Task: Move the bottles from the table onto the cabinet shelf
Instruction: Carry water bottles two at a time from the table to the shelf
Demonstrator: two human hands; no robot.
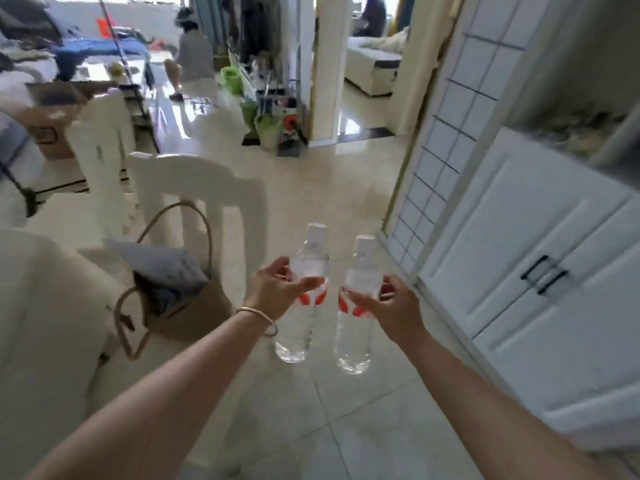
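I hold two clear water bottles with white caps and red label marks upright over the tiled floor. My left hand (277, 289), with a bangle on the wrist, grips the left bottle (301, 327) around its middle. My right hand (388, 306) grips the right bottle (356, 341) the same way. The bottles are side by side, a small gap apart. The white cabinet (540, 271) with closed doors and black handles stands to the right. Its shelf surface (588, 133) shows blurred at the upper right.
A white chair (194, 188) with a brown bag (180, 299) on its seat stands to the left. A gridded sliding door (450, 140) is beyond the cabinet. A person (194, 53) sits far back. Green buckets (266, 129) stand by a doorway.
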